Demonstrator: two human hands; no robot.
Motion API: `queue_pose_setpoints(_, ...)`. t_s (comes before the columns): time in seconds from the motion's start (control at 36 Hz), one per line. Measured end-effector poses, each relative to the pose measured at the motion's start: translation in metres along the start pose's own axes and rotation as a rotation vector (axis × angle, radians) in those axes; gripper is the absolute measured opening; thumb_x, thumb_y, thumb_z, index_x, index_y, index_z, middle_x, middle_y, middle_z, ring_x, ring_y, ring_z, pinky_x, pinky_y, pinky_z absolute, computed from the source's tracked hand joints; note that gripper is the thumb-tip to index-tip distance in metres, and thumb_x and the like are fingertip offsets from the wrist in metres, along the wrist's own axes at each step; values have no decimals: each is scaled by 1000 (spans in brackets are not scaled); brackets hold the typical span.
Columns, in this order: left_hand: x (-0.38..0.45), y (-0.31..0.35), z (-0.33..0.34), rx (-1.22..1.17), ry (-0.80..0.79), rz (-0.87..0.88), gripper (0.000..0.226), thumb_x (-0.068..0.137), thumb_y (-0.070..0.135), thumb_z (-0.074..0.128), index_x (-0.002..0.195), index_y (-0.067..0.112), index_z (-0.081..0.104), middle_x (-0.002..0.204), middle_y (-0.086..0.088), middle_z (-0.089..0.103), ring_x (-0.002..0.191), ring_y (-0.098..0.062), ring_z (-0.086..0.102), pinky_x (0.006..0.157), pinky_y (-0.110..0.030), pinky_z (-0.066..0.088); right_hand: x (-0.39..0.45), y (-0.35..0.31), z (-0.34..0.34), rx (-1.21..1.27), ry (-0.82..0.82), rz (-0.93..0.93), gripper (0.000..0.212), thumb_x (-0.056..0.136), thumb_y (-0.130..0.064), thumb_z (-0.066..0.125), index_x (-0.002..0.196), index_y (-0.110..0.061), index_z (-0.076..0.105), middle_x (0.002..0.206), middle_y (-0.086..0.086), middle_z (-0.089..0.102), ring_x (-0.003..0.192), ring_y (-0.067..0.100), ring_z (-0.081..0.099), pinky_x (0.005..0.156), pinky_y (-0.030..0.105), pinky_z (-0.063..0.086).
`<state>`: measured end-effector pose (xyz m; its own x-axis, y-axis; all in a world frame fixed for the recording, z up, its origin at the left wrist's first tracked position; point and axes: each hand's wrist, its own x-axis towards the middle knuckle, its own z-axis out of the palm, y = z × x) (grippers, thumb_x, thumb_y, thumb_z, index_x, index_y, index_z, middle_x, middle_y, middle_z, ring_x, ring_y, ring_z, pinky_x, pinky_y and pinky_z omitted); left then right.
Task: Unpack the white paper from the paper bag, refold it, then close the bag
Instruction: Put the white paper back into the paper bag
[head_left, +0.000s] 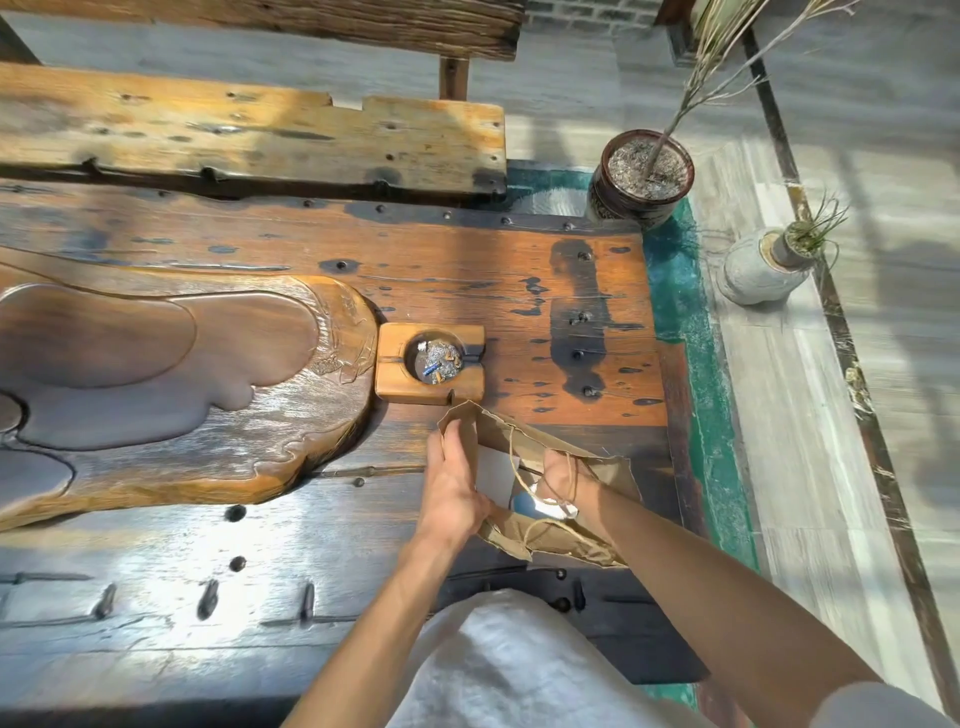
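Dark, weathered planks studded with iron bolts form the long wooden table (519, 291) where a person works with two bare hands. One brown paper bag (535, 457) lies on its side just in front of the single wooden ashtray (430, 362), its top corner almost touching the ashtray's near edge. Creased and ragged along its rim, the bag gapes toward the camera, and two thin twine handles (514, 462) loop loosely across its mouth. Inside, one piece of white paper (496, 475) shows as a pale flat sheet against the brown lining, with a brighter, glare-struck patch below it that cannot be made out clearly. On the ashtray's side of the bag, the left hand (454, 483) clamps the rim, fingers stretched along the outer wall and thumb tucked under the edge. At the opposite side, the right hand (558, 480) reaches into the opening, fingers curled near the white paper, though whether they grip it cannot be told. Ash and a few cigarette butts fill the round bowl of the ashtray. Left of the ashtray rests one large carved wooden tray (182, 379). Beyond the table's far right corner, well past the ashtray, two plant pots stand on the floor: one dark round pot (641, 179) with bare twigs and one pale grey vase (761, 270).
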<state>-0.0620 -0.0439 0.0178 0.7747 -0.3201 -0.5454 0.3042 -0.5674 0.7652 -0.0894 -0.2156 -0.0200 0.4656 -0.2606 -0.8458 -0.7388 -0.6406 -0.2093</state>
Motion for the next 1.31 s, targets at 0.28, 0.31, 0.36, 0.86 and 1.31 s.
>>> queue_pose_setpoints(0.28,0,-1,4,-1,13,-20,119,61,-18,81,155,20,18,146,-1,24,139,-26,33,108,-38,49,0,13,2,-203,88,-159,20,92,-9,53,108,-10,65,116,16,68,110,32,63,98,34,50)
queue_pose_setpoints(0.31,0,-2,4,-10,12,-21,120,60,-18,81,155,21,18,146,0,24,139,-26,33,108,-38,49,0,16,1,-232,65,-194,16,92,-7,52,101,-11,64,110,15,67,103,29,64,92,31,53)
queue_pose_setpoints(0.36,-1,-3,4,-14,14,-14,121,60,-18,82,154,22,18,144,3,23,138,-25,33,108,-40,50,-6,23,6,-166,160,-294,17,98,-7,45,86,-13,56,89,10,58,78,17,58,66,17,54)
queue_pose_setpoints(0.86,-2,-6,3,-1,17,-28,117,63,-16,80,154,23,18,141,-1,26,133,-25,39,92,-17,45,-2,4,15,-129,41,-224,45,94,1,50,62,-22,28,65,-5,32,84,15,43,70,25,33)
queue_pose_setpoints(1.31,5,-16,9,-21,42,-14,114,62,-17,79,153,20,21,140,-4,27,124,-23,41,77,4,37,6,20,-8,-175,-23,-241,72,86,-41,73,146,-17,40,115,1,66,111,24,58,89,25,39)
